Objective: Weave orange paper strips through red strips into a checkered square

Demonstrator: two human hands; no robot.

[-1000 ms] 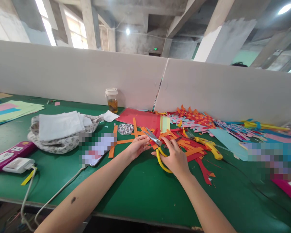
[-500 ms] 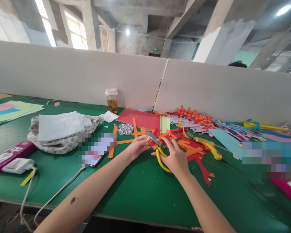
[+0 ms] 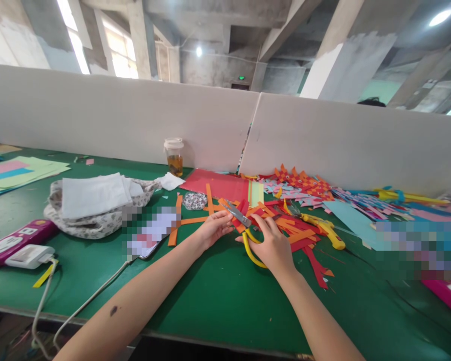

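My right hand (image 3: 273, 243) grips a pair of scissors (image 3: 240, 215) by its yellow handles, the metal blades pointing up and to the left. Close to the blade tips, the fingers of my left hand (image 3: 214, 230) are pinched on a small orange-red paper piece (image 3: 238, 225). The blades lie across this paper and partly cover it, so its full shape is hidden. Beyond my hands are red and orange paper strips (image 3: 302, 234), lying in a loose pile. A yellow-handled glue gun (image 3: 328, 232) rests to the right of my right hand.
A phone (image 3: 154, 233) on a cable lies left of my hands, near a patterned cloth bag (image 3: 86, 225). Behind stand a lidded drink cup (image 3: 174, 158) and a white partition (image 3: 135, 115). Woven orange paper pieces (image 3: 304, 181) and light-blue paper (image 3: 351, 220) lie right on the green table (image 3: 210, 311).
Both hands, the scissors and the paper keep almost the same place. The whole view has shifted very slightly.
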